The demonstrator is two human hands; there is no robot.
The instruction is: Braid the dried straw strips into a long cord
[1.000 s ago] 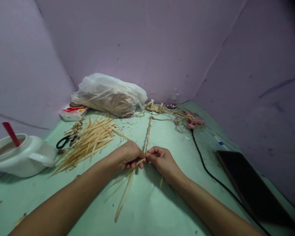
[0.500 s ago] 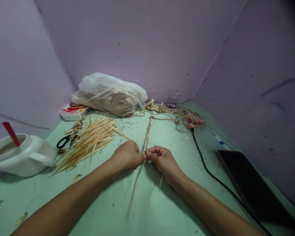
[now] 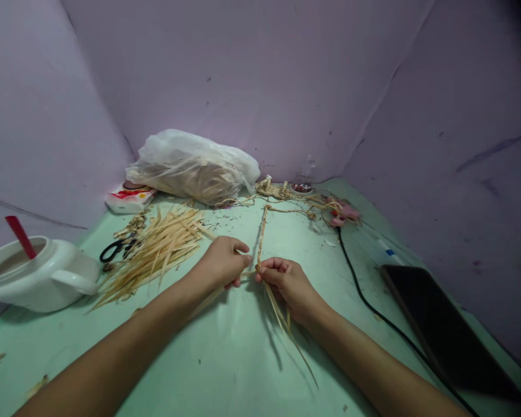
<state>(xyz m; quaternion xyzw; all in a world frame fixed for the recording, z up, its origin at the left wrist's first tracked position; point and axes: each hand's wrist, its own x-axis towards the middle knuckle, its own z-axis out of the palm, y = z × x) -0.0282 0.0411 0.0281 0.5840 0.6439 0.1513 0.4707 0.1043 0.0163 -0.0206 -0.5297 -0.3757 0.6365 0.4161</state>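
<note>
A thin braid (image 3: 261, 237) of dried straw runs away from me down the middle of the table. Its near end is pinched between the thumb and fingertips of my right hand (image 3: 289, 284). Loose straw strands (image 3: 282, 318) hang from that end, trailing below and past the right palm. Just left of the braid, my left hand (image 3: 226, 262) has a pale straw strip (image 3: 248, 274) between its curled fingers. This strip reaches from the braid's end into the hand, and its tail shows beneath the left wrist. The left thumb and index finger are slightly apart.
Left lie a heap of straw strips (image 3: 169, 243), black-handled scissors (image 3: 112, 251) and a white pot (image 3: 69, 272) with a red handle in it. Behind are a plastic bag (image 3: 195, 162) and a small box (image 3: 130, 200). Right are a black cable (image 3: 360, 289) and phone (image 3: 443, 330).
My left hand has drawn back from the braid's end, its fingers loosening, with a strip now stretched leftward. Loose strands have swung to the right. My right hand keeps its pinch.
</note>
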